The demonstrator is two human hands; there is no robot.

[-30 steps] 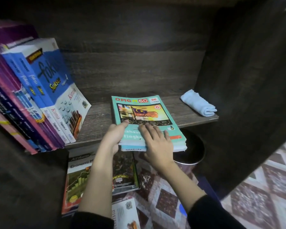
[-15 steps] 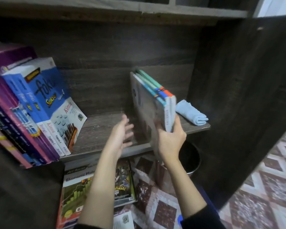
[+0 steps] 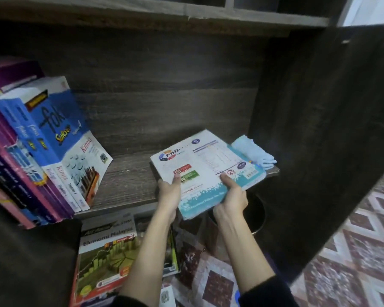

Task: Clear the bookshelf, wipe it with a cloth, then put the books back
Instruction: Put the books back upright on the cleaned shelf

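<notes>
A thin stack of workbooks, back cover up in white and teal, lies over the front edge of the dark wooden shelf. My left hand grips its near left edge with the thumb on top. Its near right edge is held by my right hand, thumb also on the cover. A folded light blue cloth lies on the shelf just behind the stack, at the right end. Several blue and purple books lean to the left at the shelf's left end.
More books, one titled Ekonomi, lie on the floor under the shelf. A dark round bin stands below the shelf's right end. The cabinet's dark side wall closes the right. A patterned mat covers the floor.
The stack lay front cover up, was stood on edge by my right hand alone, and now lies back cover up with both hands holding it.
</notes>
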